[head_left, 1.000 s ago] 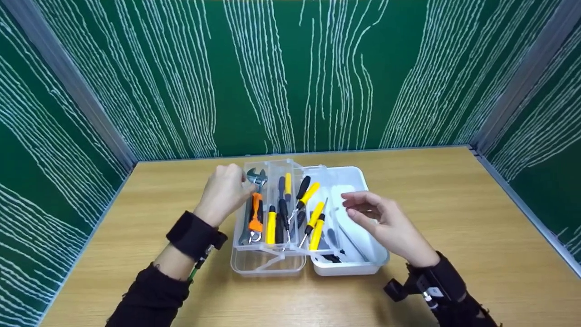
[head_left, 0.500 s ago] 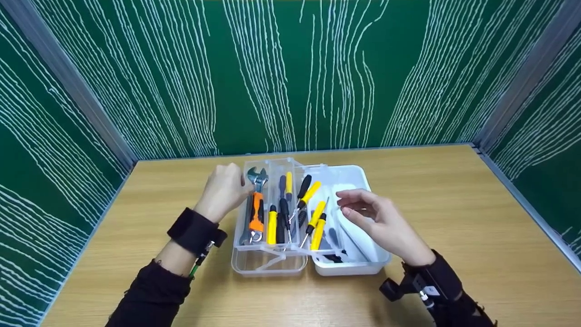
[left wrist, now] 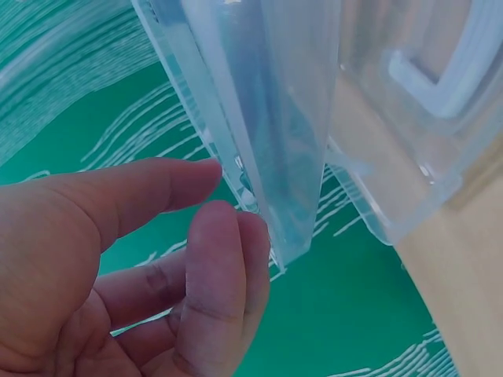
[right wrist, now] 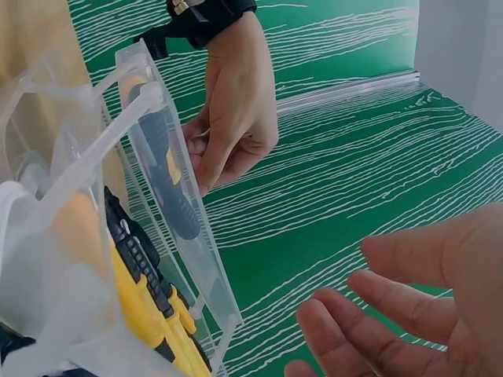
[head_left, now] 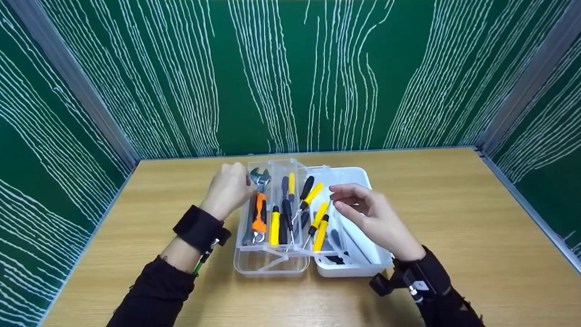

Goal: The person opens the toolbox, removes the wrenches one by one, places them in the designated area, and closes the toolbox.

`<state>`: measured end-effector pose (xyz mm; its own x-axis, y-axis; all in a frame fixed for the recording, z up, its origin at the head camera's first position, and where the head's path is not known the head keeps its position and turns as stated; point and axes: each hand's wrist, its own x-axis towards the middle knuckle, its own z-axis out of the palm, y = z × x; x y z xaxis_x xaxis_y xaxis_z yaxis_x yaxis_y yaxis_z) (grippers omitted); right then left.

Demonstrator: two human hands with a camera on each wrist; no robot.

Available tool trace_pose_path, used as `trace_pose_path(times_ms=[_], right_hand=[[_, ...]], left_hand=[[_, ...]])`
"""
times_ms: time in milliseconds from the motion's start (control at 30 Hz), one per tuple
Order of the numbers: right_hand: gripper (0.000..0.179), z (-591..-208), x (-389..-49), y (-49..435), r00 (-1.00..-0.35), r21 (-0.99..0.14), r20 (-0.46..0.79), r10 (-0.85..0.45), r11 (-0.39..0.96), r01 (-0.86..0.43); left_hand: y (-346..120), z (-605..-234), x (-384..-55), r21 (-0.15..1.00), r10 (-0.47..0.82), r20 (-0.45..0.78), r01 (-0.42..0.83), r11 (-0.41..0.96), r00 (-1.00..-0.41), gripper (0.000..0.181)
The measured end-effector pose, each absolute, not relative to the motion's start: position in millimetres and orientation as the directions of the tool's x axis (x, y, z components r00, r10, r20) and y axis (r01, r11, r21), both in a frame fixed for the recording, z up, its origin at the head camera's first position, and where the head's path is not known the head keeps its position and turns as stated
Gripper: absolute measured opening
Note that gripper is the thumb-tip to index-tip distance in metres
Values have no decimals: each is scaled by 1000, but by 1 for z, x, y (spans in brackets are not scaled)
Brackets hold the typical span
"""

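Observation:
My left hand (head_left: 229, 190) is at the left edge of the upper clear tray (head_left: 282, 161), beside an adjustable wrench (head_left: 259, 213) with an orange and black handle. In the left wrist view, the thumb and bent fingers (left wrist: 214, 259) are close to the tray's edge with a gap between them; whether they touch it is unclear. Over the white toolbox base (head_left: 358, 175) hovers my right hand (head_left: 376, 215), fingers spread and slightly bent, holding nothing. Yellow and black screwdrivers (head_left: 275, 225) lie in the trays, several of them near the right hand.
The toolbox stands opened out on a wooden table (head_left: 181, 290), with a clear lower compartment (head_left: 258, 263) at its front left. Green panels (head_left: 327, 77) with white wavy lines enclose the back and sides. Dark items (head_left: 336, 259) lie inside the white base.
My right hand has moved left over the white base toward the screwdrivers. The left hand stays at the tray edge, and the tools lie as before. The head view has shifted slightly.

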<state>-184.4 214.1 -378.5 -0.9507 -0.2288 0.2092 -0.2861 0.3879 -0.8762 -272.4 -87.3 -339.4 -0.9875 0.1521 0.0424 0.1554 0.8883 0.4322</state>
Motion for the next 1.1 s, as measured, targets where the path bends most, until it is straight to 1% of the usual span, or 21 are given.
trace_pose_path(times_ms=[267,633,833,1100], right_hand=[[34,-375,-189,207,-949,-887,228,-220,354,-295],[33,-373,-190,202,-949,-884,226,-218,363,-294],[33,-374,-191,197,-953,-887,213,-215,366,-281],[34,-374,-194,188,-950,-891,217,-226,352,-287]], left_hand=[[-83,-340,-276,434,155,14,146,889,-988,20],[-78,-342,-282,380,154,15,148,913,-988,28],[-79,-343,-286,389,139,-15,122,913,-990,28],[-77,-345,-286,378,151,19,147,914,-988,28]])
